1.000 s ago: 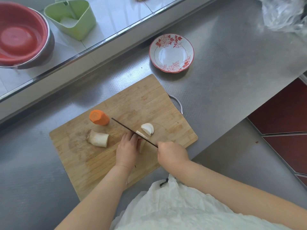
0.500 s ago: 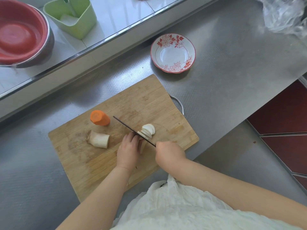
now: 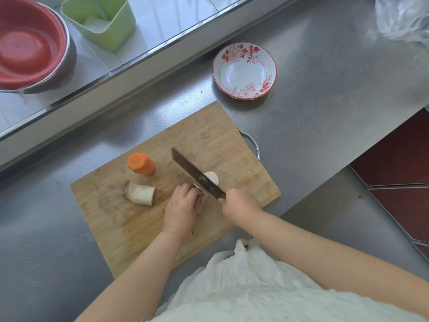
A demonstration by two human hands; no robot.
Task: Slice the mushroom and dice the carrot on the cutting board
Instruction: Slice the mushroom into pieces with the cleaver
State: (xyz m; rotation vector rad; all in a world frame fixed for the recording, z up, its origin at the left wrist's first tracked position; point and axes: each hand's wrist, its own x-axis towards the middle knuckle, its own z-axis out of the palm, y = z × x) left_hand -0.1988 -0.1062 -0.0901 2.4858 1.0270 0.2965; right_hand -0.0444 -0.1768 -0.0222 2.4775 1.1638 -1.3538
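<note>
Gripping the knife handle, the right hand holds the dark blade tilted, its flat side showing, over the cut mushroom slices mid-board. Left hand curls its fingers on the mushroom piece just beside the blade; most of that piece is hidden under the hand. A second mushroom stub lies to the left on the board. Carrot chunk stands behind the stub, apart from it. Patterned bowl on the steel counter beyond the board.
</note>
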